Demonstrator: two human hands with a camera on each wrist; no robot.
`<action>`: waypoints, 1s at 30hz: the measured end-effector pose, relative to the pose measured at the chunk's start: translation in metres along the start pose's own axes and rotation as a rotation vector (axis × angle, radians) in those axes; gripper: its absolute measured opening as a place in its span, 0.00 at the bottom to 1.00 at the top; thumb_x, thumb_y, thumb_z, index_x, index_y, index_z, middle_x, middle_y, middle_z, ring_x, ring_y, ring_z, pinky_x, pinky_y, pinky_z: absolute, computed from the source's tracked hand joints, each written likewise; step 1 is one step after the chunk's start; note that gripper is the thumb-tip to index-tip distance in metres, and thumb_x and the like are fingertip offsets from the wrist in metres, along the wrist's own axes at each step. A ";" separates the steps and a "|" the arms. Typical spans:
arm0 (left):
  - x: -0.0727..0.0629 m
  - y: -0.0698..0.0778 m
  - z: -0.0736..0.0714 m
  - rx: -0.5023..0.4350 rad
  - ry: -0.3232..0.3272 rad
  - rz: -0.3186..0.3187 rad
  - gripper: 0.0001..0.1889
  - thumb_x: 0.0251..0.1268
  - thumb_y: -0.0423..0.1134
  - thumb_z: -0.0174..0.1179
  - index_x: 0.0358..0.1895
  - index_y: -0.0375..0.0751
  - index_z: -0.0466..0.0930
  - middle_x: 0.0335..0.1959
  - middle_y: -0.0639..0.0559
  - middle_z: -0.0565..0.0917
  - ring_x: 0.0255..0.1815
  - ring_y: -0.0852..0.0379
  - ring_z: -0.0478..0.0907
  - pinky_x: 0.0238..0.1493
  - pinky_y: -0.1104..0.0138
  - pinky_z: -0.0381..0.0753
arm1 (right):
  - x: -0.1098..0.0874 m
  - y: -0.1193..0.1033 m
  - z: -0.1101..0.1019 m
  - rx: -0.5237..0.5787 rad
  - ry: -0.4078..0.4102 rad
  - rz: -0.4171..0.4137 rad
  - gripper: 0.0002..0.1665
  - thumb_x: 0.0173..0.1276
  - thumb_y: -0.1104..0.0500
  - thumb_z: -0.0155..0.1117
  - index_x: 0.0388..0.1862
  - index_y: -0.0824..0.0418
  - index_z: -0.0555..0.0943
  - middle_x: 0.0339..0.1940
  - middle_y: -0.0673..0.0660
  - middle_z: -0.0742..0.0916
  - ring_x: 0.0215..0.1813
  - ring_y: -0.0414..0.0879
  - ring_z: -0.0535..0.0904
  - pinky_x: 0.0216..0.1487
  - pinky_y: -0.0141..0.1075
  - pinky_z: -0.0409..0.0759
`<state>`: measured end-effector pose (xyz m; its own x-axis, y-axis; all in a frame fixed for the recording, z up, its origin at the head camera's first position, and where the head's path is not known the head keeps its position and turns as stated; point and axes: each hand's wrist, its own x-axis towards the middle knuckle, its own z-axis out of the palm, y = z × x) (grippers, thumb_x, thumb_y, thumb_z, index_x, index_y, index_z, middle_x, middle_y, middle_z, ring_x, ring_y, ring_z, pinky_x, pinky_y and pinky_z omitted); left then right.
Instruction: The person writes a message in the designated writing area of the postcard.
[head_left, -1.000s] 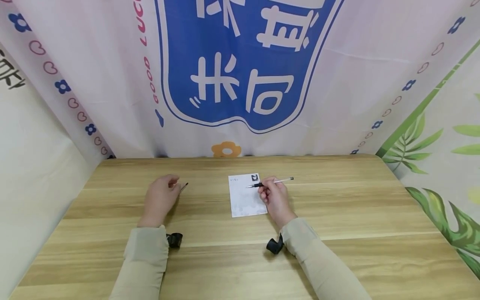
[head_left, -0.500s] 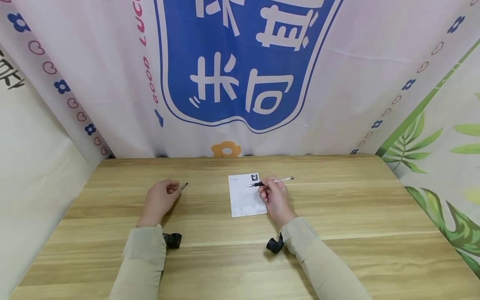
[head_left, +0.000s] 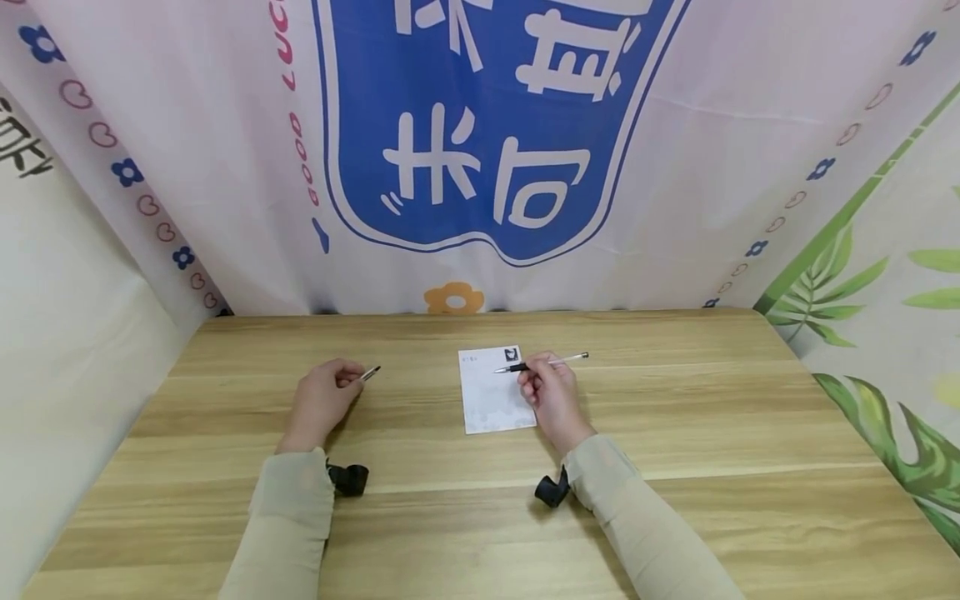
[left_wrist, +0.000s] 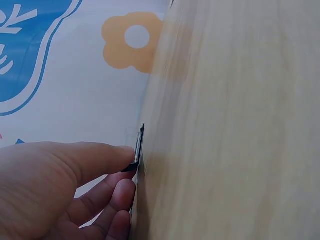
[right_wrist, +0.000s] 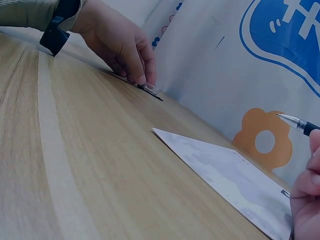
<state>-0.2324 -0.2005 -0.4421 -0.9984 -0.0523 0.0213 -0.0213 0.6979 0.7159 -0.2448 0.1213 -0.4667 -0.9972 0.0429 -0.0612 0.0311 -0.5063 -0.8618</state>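
Note:
On the left of the table, my left hand [head_left: 324, 396] pinches a pen cap between thumb and fingertips. In the left wrist view this pen cap [left_wrist: 139, 145] is clear with a black clip; the fingers hide part of it. My right hand [head_left: 553, 396] grips an uncapped gel pen [head_left: 567, 360] with a clear barrel and black grip. Its metal tip points left above a small white sheet of paper [head_left: 491, 400]. The paper has a dark printed square at its top right corner and faint marks at its top left. The right hand's edge overlaps the paper's right side.
The wooden table [head_left: 420, 517] reaches back to a printed curtain [head_left: 675, 208] hanging along its far edge. A black wrist-worn device [head_left: 349, 479] sits by the left cuff, and a similar black device [head_left: 552, 490] by the right cuff.
My left hand's fingers have come down and closed on the pen cap, which shows more clearly now. The right hand, the gel pen and the paper have stayed in place.

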 end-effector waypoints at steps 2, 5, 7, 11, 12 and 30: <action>-0.001 0.002 0.000 -0.007 -0.003 0.006 0.11 0.73 0.31 0.59 0.53 0.29 0.82 0.47 0.35 0.84 0.48 0.41 0.81 0.50 0.51 0.79 | 0.000 -0.001 0.000 -0.001 0.000 -0.005 0.12 0.70 0.70 0.51 0.29 0.60 0.76 0.17 0.51 0.79 0.17 0.36 0.67 0.18 0.24 0.61; -0.001 0.003 0.001 -0.013 -0.009 0.011 0.11 0.73 0.31 0.59 0.53 0.29 0.82 0.47 0.35 0.84 0.48 0.41 0.81 0.50 0.51 0.79 | 0.000 -0.001 -0.001 0.001 -0.005 -0.004 0.12 0.70 0.70 0.51 0.28 0.59 0.76 0.17 0.51 0.79 0.17 0.36 0.68 0.18 0.24 0.61; -0.001 0.004 0.001 -0.011 -0.010 0.014 0.11 0.73 0.31 0.59 0.53 0.29 0.82 0.48 0.35 0.84 0.48 0.41 0.81 0.50 0.50 0.80 | 0.001 -0.001 -0.001 -0.001 -0.008 -0.002 0.12 0.71 0.70 0.51 0.28 0.59 0.76 0.17 0.51 0.79 0.17 0.36 0.68 0.18 0.24 0.61; 0.000 0.005 0.001 -0.003 -0.023 0.031 0.11 0.74 0.32 0.58 0.53 0.30 0.82 0.48 0.35 0.84 0.49 0.41 0.81 0.51 0.50 0.80 | 0.000 -0.001 0.000 0.000 -0.002 -0.001 0.12 0.71 0.70 0.51 0.28 0.59 0.76 0.17 0.51 0.79 0.17 0.36 0.68 0.18 0.24 0.61; 0.000 0.006 0.001 -0.003 -0.029 0.037 0.11 0.74 0.32 0.58 0.53 0.30 0.83 0.48 0.36 0.84 0.49 0.41 0.81 0.51 0.50 0.79 | 0.000 -0.001 0.000 -0.001 0.000 -0.001 0.12 0.71 0.70 0.51 0.28 0.59 0.76 0.17 0.51 0.79 0.17 0.36 0.68 0.18 0.24 0.61; 0.000 0.029 0.018 -0.089 -0.175 0.203 0.09 0.72 0.32 0.62 0.50 0.33 0.85 0.43 0.43 0.87 0.44 0.47 0.83 0.50 0.55 0.80 | -0.001 -0.002 0.001 0.018 0.016 -0.036 0.12 0.72 0.70 0.53 0.29 0.59 0.76 0.18 0.52 0.80 0.18 0.37 0.69 0.19 0.24 0.63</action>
<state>-0.2340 -0.1674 -0.4345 -0.9757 0.2118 0.0554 0.1772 0.6156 0.7678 -0.2437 0.1212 -0.4647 -0.9965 0.0750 -0.0380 -0.0065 -0.5194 -0.8545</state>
